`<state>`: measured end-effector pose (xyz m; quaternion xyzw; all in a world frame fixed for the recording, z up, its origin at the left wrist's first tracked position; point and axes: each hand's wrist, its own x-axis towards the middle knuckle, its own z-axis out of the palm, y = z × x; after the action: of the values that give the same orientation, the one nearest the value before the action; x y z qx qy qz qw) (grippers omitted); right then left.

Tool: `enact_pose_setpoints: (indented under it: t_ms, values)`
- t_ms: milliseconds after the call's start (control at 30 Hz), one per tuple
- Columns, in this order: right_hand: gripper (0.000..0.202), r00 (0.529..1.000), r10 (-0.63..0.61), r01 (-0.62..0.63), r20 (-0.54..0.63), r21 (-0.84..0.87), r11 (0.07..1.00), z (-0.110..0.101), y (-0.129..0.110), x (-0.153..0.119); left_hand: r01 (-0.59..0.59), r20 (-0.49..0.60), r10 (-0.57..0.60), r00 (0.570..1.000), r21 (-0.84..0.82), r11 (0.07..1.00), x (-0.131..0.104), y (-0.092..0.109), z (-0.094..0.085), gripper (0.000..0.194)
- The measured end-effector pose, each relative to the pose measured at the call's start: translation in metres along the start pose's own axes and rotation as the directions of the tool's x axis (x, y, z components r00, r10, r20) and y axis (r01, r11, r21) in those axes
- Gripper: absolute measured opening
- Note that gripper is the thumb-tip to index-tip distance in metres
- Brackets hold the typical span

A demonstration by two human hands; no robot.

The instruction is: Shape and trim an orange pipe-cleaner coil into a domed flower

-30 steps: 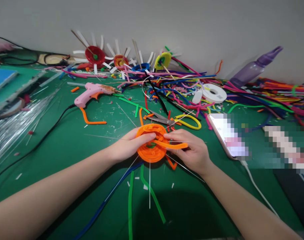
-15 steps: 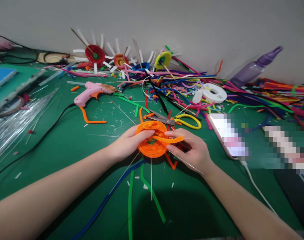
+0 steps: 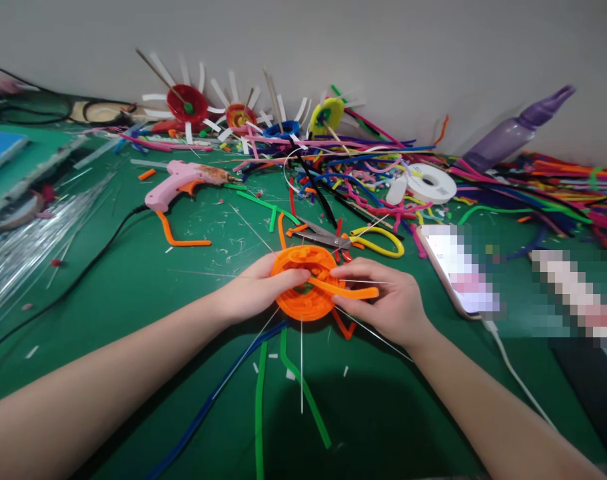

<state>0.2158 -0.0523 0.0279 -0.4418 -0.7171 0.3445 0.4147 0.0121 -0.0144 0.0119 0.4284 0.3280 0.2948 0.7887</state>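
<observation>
Between my hands is an orange woven pipe-cleaner disc [image 3: 306, 310], round and bowl-like, with several thin stiff spokes sticking out around it. My left hand [image 3: 256, 287] grips its left rim, the thumb laid over the top toward the centre. At the right side, my right hand [image 3: 386, 297] has thumb and fingers closed around the rim and the loose orange strip end [image 3: 360, 292] that comes out from the middle. Fingers under the disc are hidden. Just beyond it lie scissors [image 3: 353, 241] with yellow handles, and a bent orange strip pokes out below.
A pink glue gun [image 3: 180, 183] rests at the left, its cord running to the front. Flower-like pieces [image 3: 187, 107] stand along the wall. A ribbon spool [image 3: 432, 183], a phone [image 3: 453, 270], a purple bottle [image 3: 513, 137] and heaped pipe cleaners are at the right. Green strips [image 3: 260, 407] lie in front.
The loose orange strip end now reaches farther right and sits slightly lower. My right hand has shifted a little right, while my left hand keeps its hold on the disc.
</observation>
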Motion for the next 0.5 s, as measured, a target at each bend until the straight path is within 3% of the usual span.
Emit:
enact_pose_setpoints:
  t_ms: [267,400,500]
  values:
    - [0.019,0.999,0.040,-0.044,0.031,0.136,0.990,-0.0005,0.0044,-0.0007,0.081,0.007,-0.081,0.997,0.056,0.995,-0.0009,0.0058,0.0011,0.019]
    - [0.017,0.999,0.028,-0.033,0.036,0.142,0.989,-0.0005,0.0039,-0.0002,0.067,0.017,-0.068,0.998,0.056,0.996,-0.0003,0.0045,-0.0003,0.018]
    - [0.023,0.996,0.086,-0.083,-0.015,0.142,0.986,0.0006,0.0042,-0.0003,0.033,-0.019,-0.032,0.999,0.055,0.998,0.0009,0.0014,-0.0018,0.023]
